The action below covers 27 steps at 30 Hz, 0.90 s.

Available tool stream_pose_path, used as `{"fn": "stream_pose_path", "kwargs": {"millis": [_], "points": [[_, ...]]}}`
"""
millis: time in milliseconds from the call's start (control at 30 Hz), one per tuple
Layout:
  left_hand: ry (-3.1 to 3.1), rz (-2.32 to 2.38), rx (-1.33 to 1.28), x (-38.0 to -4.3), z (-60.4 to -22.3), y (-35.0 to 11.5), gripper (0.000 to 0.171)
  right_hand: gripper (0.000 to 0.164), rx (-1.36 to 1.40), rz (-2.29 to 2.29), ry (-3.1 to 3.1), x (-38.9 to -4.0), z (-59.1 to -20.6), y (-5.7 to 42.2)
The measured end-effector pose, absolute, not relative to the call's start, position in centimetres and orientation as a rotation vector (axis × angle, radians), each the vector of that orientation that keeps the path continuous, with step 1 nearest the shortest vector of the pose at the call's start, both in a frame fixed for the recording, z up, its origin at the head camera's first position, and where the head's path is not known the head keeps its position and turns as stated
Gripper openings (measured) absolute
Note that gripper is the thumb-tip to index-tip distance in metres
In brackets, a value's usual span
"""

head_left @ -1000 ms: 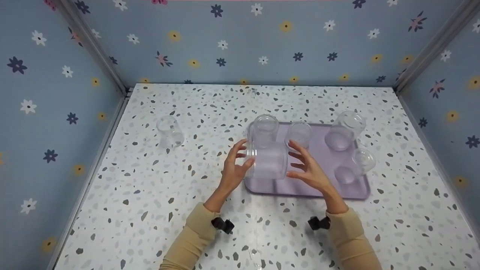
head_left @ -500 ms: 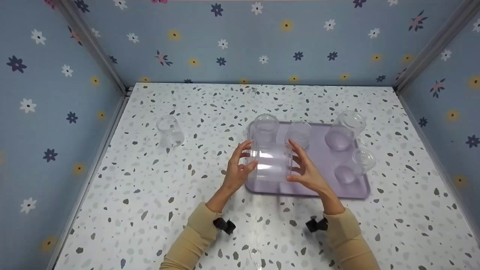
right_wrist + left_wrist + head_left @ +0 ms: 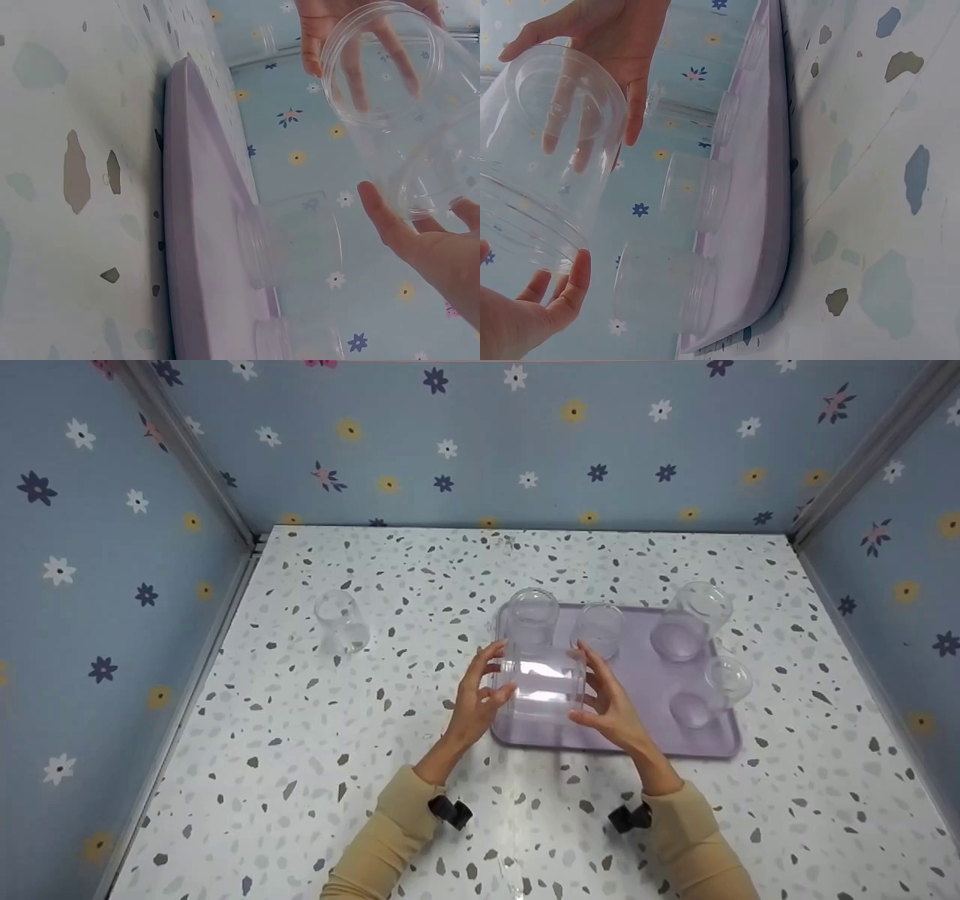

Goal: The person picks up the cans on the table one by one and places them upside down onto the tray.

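A large clear plastic jar (image 3: 547, 684) is held on its side above the left part of a lilac tray (image 3: 645, 735). My left hand (image 3: 474, 697) grips its threaded mouth end, thumb on the near side and fingers behind. At the other end, the fingers and thumb of my right hand (image 3: 611, 701) hold the rounded base. In the right wrist view the jar's mouth (image 3: 382, 64) is uncovered, and left-hand fingers show through the clear wall. Behind the jar, two clear jars, one on the left (image 3: 532, 615) and one beside it (image 3: 600, 626), stand on the tray.
Two more clear jars stand toward the tray's right side, a taller one (image 3: 681, 622) at the back and a smaller one (image 3: 709, 694) in front. Another clear jar (image 3: 341, 622) stands on the speckled table at the left. Flower-patterned walls (image 3: 480, 442) enclose the table.
My right hand has come in from the right and now touches the jar's base. The jar has shifted slightly rightward and tilted a little. The other jars have not moved.
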<state>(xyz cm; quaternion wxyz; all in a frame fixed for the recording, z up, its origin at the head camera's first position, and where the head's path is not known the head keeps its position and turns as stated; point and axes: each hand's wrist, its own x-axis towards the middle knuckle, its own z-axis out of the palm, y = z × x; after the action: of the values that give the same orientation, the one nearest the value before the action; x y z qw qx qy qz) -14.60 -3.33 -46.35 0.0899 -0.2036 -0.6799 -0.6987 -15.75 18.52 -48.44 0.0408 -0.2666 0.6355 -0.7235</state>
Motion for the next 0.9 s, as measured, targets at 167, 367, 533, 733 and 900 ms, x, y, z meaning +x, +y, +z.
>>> {"fn": "stream_pose_path", "kwargs": {"millis": [167, 367, 533, 733, 900], "points": [[-2.023, -2.085, -0.661, -14.7, -46.5, -3.6, 0.061, 0.089, -0.797, -2.214, 2.028, -15.7, -48.2, 18.3], [-1.958, -2.016, -0.661, -15.2, -46.5, -4.4, 0.050, 0.089, -0.725, -2.161, 2.156, -15.5, -47.6, 18.4], [-1.892, -1.973, -0.532, -15.8, -46.7, -5.4, 0.034, 0.089, -0.637, -2.094, 2.265, -14.9, -46.1, 18.3], [-1.890, -1.922, -0.413, -16.3, -46.5, -6.5, 0.024, 0.087, -0.566, -1.937, 2.435, -14.2, -44.4, 18.1], [-1.943, -1.839, -0.347, -16.9, -46.4, -7.5, 0.023, 0.089, -0.549, -1.771, 2.570, -14.4, -43.7, 18.5]]}}
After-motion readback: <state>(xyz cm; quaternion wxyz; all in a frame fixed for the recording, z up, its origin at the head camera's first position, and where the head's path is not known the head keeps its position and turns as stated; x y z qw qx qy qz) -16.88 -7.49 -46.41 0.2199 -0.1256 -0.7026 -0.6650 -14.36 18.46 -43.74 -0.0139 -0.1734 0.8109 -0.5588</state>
